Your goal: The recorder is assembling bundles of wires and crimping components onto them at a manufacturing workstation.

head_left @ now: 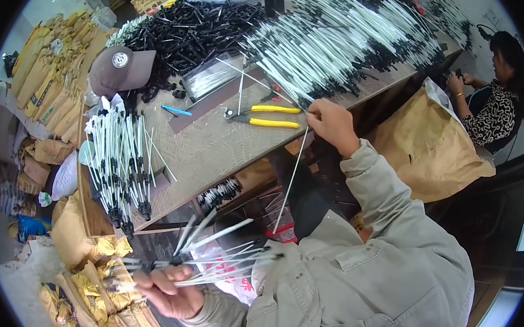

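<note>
Low on the left, beside my lap, my left hand is closed round a loose bundle of thin white rods, some with black ends; they fan out, slightly blurred. At the front edge of the table, my right hand pinches a single long white rod, which slants down toward my knees. Just left of that hand lie cutting pliers with yellow handles, jaws pointing left. Beyond it spreads a large pile of white rods with black ends.
The table carries a heap of black parts, a grey cap, a clear packet, a blue tool and another rod bunch overhanging its left edge. A brown sack and a seated person are at right.
</note>
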A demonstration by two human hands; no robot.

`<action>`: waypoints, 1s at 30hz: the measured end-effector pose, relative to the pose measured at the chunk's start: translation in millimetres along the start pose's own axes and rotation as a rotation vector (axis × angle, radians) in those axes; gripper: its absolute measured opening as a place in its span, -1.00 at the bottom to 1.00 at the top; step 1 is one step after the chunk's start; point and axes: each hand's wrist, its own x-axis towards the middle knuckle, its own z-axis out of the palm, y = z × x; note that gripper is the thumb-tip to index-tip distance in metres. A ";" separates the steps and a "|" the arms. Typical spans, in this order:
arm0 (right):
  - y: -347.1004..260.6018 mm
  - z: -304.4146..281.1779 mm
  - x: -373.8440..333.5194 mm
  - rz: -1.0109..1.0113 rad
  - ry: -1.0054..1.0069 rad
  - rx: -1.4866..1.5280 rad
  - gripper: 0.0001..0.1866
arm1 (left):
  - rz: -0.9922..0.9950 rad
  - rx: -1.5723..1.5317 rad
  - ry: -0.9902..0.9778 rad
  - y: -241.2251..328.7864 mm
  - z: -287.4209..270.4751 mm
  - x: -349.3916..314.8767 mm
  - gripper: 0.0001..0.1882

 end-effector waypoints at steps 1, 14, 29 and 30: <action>0.4 -1.2 0.6 -0.002 0.003 0.005 -0.83 | 0.068 0.097 0.187 4.9 9.9 -3.5 -0.71; -68.0 5.2 11.3 0.434 -0.469 0.792 -0.66 | -0.411 0.609 0.152 -48.8 3.0 -21.9 -0.69; -39.2 82.0 151.2 0.128 -0.237 -0.208 -0.61 | -0.690 0.509 -0.039 -96.4 15.6 -41.9 -0.72; -41.7 83.4 156.1 0.137 -0.276 -0.214 -0.60 | -0.706 0.515 -0.065 -94.2 15.1 -41.0 -0.71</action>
